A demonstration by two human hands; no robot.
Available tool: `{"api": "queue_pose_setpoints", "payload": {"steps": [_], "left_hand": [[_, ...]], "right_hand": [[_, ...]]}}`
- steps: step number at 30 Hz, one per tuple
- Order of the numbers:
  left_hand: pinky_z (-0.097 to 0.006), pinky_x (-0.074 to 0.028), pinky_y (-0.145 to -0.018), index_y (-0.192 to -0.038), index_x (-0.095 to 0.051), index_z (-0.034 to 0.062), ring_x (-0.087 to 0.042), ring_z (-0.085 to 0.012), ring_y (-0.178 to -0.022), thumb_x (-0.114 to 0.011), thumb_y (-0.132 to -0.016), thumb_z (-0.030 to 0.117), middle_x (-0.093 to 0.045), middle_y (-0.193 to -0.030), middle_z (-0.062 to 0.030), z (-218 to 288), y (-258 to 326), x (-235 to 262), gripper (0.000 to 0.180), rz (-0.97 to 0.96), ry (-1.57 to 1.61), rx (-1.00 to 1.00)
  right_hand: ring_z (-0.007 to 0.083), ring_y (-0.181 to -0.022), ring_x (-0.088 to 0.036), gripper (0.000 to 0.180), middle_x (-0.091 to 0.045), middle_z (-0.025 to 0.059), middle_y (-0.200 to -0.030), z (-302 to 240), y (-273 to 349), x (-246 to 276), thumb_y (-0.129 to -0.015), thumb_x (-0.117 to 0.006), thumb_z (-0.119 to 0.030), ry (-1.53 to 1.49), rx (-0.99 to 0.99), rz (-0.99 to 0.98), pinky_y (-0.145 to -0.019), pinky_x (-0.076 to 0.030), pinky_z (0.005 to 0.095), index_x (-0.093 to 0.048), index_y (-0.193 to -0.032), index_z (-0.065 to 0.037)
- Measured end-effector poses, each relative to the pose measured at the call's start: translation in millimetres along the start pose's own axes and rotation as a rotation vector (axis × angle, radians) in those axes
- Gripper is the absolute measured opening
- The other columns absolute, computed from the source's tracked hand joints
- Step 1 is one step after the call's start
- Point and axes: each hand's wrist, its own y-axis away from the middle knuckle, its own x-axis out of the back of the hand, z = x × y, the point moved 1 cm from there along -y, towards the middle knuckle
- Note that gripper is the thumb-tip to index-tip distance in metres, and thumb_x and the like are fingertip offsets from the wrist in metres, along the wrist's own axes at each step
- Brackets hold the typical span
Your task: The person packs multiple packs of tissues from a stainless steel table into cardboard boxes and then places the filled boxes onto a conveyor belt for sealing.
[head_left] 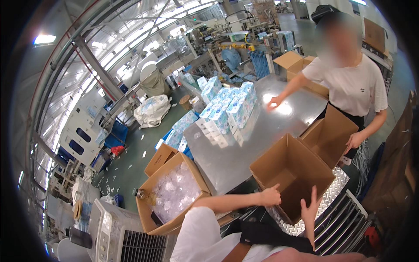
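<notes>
An open brown cardboard box [279, 150] stands upright before me at the near edge of the metal table, its bottom bare. At its near-left rim is my left hand [271, 196], the fingers curled over the cardboard. My right hand [309, 207] is at the near-right side of the same box, thumb and fingers spread and stretched upward, with no object in it. A second open cardboard box [331, 133] adjoins it on the far right. A co-worker's hand [355, 140] is beside that box, and their other hand [275, 103] reaches out over the table.
Blue-and-white wrapped packs [229, 107] stand in rows on the metal table [218, 168]. To my left, a cardboard box [203, 185] holds crumpled clear plastic. A grey-white appliance [115, 233] stands at lower left, a metal rack [345, 222] at lower right. Machinery [235, 43] fills the background.
</notes>
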Motion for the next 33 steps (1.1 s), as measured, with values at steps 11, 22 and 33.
{"api": "queue_pose_setpoints", "payload": {"steps": [11, 22, 33], "left_hand": [[-0.052, -0.021, -0.103, -0.137, -0.026, 0.0123, -0.023, -0.0278, -0.132, -0.058, -0.066, 0.013, -0.026, -0.141, -0.0153, 77, 53, -81, 0.078, 0.378, 0.304, 0.202], [-0.04, -0.047, -0.08, -0.107, -0.058, 0.0054, -0.058, -0.033, -0.093, -0.064, -0.073, 0.023, -0.06, -0.104, -0.0165, -184, 122, 56, 0.039, 0.647, 0.561, 0.569], [-0.04, -0.044, -0.082, -0.102, -0.063, 0.005, -0.059, -0.0313, -0.091, -0.059, -0.078, 0.043, -0.063, -0.099, -0.0167, -549, 410, -85, 0.045, 0.788, 0.046, 1.531]], "right_hand": [[0.0246, -0.125, -0.035, 0.067, -0.024, 0.0101, -0.143, 198, 65, 26, -0.086, -0.051, -0.006, -1.349, -0.28, 0.148, -0.099, -0.035, 0.0358, -0.015, -0.141, -0.017], [0.0173, -0.106, -0.049, 0.026, -0.054, 0.0069, -0.113, 201, 47, 79, -0.088, -0.047, -0.007, -0.442, -0.427, 0.33, -0.091, -0.037, 0.0292, -0.052, -0.113, 0.0], [0.0194, -0.102, -0.053, 0.028, -0.053, 0.0089, -0.113, -5, 9, 102, -0.084, -0.052, -0.005, 0.271, -0.338, 0.645, -0.085, -0.044, 0.0287, -0.055, -0.111, -0.003]]}}
